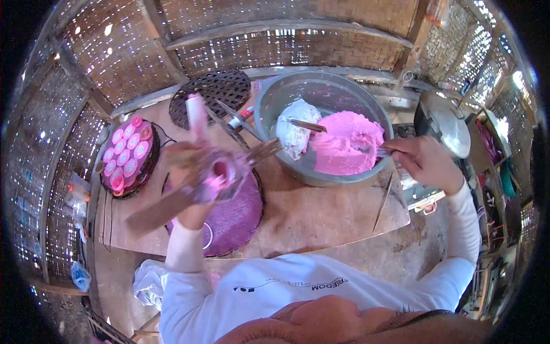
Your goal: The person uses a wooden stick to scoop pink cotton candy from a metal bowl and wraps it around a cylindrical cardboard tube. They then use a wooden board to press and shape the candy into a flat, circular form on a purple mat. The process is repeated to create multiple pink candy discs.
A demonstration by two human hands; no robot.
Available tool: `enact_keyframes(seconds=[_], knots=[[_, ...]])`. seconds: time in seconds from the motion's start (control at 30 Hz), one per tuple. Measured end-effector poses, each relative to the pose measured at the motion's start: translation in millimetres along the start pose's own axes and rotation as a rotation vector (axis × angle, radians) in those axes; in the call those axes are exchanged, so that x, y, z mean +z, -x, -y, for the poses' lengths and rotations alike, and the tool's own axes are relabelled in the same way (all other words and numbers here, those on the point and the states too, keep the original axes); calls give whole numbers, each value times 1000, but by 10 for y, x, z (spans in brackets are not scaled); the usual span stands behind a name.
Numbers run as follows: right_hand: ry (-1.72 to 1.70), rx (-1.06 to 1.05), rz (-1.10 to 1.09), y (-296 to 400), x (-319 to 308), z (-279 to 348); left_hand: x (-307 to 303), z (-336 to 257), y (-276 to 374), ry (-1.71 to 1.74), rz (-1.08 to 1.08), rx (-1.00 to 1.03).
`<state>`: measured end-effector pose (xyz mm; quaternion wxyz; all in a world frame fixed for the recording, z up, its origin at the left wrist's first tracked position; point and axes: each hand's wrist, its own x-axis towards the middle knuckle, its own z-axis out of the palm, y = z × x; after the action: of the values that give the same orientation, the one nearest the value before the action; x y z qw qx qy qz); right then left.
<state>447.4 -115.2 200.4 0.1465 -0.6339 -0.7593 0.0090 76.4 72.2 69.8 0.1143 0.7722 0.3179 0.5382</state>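
Note:
My left hand [184, 167] grips a wooden hand press [157, 210], blurred by motion, with a round opening smeared with pink dough. A pale cylindrical piece, pink-stained at its end, rises beside that hand; whether it belongs to the press I cannot tell. My right hand [423, 161] holds the handle of a utensil [384, 151] whose far end is sunk in a mass of pink dough [343, 150]. The dough lies in a large grey basin [326, 178], against a white lump of dough [296, 129]. A wooden stick [309, 125] rests across both masses.
Beneath my left hand is a round purple-covered tray [240, 215] on the wooden table [309, 215]. Left of it, another round tray [154, 161] bears several pink rings with patterned pieces. A dark woven tray [210, 81] lies behind. A lidded metal pot [442, 124] stands at the right.

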Motion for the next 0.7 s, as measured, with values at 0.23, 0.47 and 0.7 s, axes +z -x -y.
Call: enact_keyframes(seconds=[0.23,0.47,0.7], knots=[[75,-116,-155,-248,193,984,104,-500,-256,14,126,-146],[496,-138,-179,-540,668,1848,-100,-750,-317,-408,80,201],[374,-115,-263,-196,710,1873,-347,-415,-317,-569,47,285]])
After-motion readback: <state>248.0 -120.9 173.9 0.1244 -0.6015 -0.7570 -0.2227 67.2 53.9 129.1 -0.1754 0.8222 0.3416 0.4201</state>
